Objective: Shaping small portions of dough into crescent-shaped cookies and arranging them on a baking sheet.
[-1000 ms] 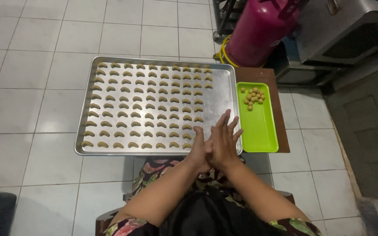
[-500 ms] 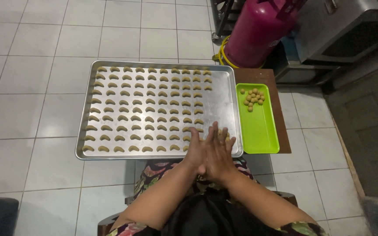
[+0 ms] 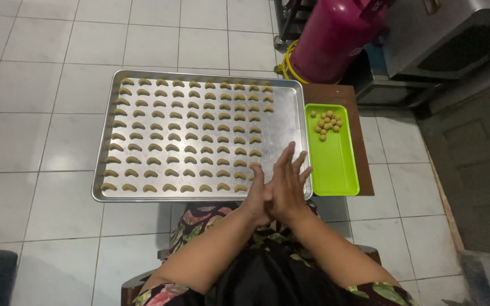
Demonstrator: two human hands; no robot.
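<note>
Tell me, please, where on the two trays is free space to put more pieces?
Metal tray: its right strip, between the crescent rows and its right rim, is bare. Green tray: bare below the dough balls. The metal tray's left and middle are crowded.

We saw the scene evenly and fairly brightly lit from above, with no hard shadows on the white floor tiles (image 3: 41, 141). The metal baking tray (image 3: 287, 122) gave a soft, dull sheen on its bare right part, without harsh glare. The hands (image 3: 276, 190) were slightly smeared by motion blur. The right edge and lower corners fell dimmer, and the tile lines bowed slightly toward the frame's edges.
</note>
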